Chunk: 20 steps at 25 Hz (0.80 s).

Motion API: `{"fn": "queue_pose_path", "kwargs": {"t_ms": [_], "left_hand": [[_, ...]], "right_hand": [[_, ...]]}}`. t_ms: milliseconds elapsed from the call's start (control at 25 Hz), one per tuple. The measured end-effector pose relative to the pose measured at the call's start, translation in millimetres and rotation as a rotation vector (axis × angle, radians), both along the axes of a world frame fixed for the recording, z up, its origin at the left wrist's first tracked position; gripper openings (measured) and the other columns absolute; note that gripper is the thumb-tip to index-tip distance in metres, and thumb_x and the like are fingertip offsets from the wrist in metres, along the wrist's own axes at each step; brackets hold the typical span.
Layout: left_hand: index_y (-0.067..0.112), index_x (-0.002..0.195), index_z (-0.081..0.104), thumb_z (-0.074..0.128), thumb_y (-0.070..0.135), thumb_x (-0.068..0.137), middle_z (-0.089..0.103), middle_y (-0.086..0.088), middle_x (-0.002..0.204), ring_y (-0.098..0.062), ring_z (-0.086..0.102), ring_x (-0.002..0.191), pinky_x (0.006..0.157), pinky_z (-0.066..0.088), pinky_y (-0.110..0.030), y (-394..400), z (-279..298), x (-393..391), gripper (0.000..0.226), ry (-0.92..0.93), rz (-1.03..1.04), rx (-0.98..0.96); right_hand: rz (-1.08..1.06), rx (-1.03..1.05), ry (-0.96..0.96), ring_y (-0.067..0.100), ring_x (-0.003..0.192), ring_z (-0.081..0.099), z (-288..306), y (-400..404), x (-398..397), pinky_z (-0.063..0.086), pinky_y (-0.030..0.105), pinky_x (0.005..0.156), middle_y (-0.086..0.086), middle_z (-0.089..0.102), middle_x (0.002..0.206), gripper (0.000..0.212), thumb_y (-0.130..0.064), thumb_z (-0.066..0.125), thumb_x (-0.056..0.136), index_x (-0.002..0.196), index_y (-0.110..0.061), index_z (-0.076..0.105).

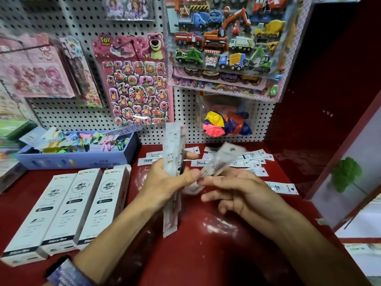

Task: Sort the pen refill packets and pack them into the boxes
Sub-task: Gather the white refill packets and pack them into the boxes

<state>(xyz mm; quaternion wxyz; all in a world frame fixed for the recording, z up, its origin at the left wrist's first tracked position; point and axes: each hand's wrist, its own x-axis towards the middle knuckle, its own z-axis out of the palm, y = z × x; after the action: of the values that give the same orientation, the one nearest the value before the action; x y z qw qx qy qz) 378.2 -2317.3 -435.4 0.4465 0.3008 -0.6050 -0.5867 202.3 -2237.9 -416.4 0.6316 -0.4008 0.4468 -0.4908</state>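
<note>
Above the red shelf, our left hand grips an upright bundle of refill packets; our right hand pinches one blurred packet, angled toward the bundle. Loose packets lie along the back edge. Three white boxes stand at left, contents unseen.

Three boxes lie left of the hands; loose packets lie behind them.

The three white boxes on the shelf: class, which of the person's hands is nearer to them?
Left. The left hand, gripping upright refill packets, is just right of the white boxes. The right hand, pinching another packet, lies farther right, beyond the left.
</note>
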Motion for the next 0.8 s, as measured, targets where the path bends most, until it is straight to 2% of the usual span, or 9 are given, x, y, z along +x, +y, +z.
{"fn": "queue_pose_path", "kwargs": {"t_ms": [120,200,280,360,440,560,680,720,800], "left_hand": [[0.015,0.086,0.071,0.087,0.020,0.063,0.062,-0.007,0.063,-0.018,0.060,0.058,0.058,0.051,-0.026,8.2,7.7,-2.3,0.028,-0.071,-0.136,-0.058],[0.007,0.082,0.070,0.080,0.007,0.072,0.064,-0.015,0.061,-0.021,0.062,0.052,0.052,0.051,-0.026,18.7,9.2,-7.1,0.015,-0.039,-0.227,0.010],[0.003,0.089,0.070,0.075,0.006,0.075,0.066,-0.021,0.069,-0.025,0.066,0.061,0.057,0.055,-0.029,24.8,6.9,-13.9,0.016,0.013,-0.146,0.084],[0.003,0.093,0.068,0.072,0.006,0.077,0.071,-0.019,0.084,-0.026,0.069,0.079,0.071,0.058,-0.031,24.7,7.1,-18.3,0.016,0.127,0.012,0.118],[0.010,0.091,0.065,0.067,0.001,0.081,0.072,-0.005,0.076,-0.017,0.069,0.076,0.072,0.056,-0.027,18.1,13.4,-16.5,0.014,0.183,0.158,0.009],[0.019,0.095,0.063,0.072,-0.006,0.078,0.067,0.008,0.069,-0.006,0.063,0.066,0.067,0.051,-0.019,7.2,7.7,-8.7,0.032,0.049,0.250,-0.197],[0.015,0.091,0.065,0.076,-0.007,0.075,0.069,-0.003,0.077,-0.018,0.059,0.059,0.053,0.050,-0.027,8.4,-28.8,-13.5,0.029,-0.031,0.097,0.028],[0.015,0.089,0.066,0.077,-0.003,0.076,0.068,-0.007,0.075,-0.021,0.053,0.052,0.045,0.044,-0.026,10.8,-38.1,-16.5,0.025,-0.045,0.063,0.114],[0.022,0.087,0.068,0.078,0.006,0.076,0.064,-0.006,0.066,-0.018,0.045,0.050,0.043,0.035,-0.023,10.2,-43.8,-18.9,0.022,-0.019,0.100,0.199]], "right_hand": [[-0.121,-0.127,0.200,0.012,0.046,0.056,-7.6,-2.8,7.0,0.038,0.019,0.042,0.009,0.071,0.068,0.016,-0.011,0.064,0.089,0.091,0.003,0.070],[-0.138,-0.242,0.366,0.008,0.041,0.047,-12.7,-0.4,16.7,0.034,0.016,0.043,0.001,0.063,0.054,0.023,-0.010,0.062,0.093,0.072,-0.011,0.072],[-0.204,-0.413,0.811,0.006,0.041,0.045,-19.2,1.8,20.9,0.036,0.016,0.050,-0.002,0.058,0.050,0.026,-0.022,0.062,0.094,0.071,-0.016,0.070],[-0.352,-0.526,1.213,0.009,0.044,0.045,-20.9,3.1,20.8,0.040,0.027,0.049,-0.005,0.054,0.050,0.021,-0.043,0.063,0.089,0.086,-0.024,0.072],[-0.496,-0.549,1.124,0.010,0.043,0.044,-15.9,4.1,20.0,0.043,0.032,0.048,-0.005,0.054,0.051,0.015,-0.041,0.067,0.085,0.088,-0.027,0.072],[-0.555,-0.454,0.833,0.008,0.041,0.040,-12.9,-0.6,19.7,0.041,0.038,0.048,-0.001,0.056,0.052,0.011,-0.023,0.068,0.087,0.076,-0.020,0.066],[-0.501,-0.315,0.694,0.012,0.046,0.049,-16.6,-4.5,19.4,0.045,0.041,0.051,0.007,0.065,0.060,0.010,-0.013,0.066,0.086,0.078,-0.018,0.067],[-0.476,-0.280,0.659,0.009,0.047,0.051,-16.9,-4.8,18.6,0.045,0.039,0.052,0.006,0.067,0.061,0.010,-0.012,0.066,0.087,0.079,-0.018,0.068],[-0.432,-0.227,0.613,0.002,0.047,0.054,-16.9,-5.4,16.7,0.043,0.029,0.052,0.002,0.068,0.062,0.008,-0.012,0.066,0.088,0.082,-0.017,0.069]]}}
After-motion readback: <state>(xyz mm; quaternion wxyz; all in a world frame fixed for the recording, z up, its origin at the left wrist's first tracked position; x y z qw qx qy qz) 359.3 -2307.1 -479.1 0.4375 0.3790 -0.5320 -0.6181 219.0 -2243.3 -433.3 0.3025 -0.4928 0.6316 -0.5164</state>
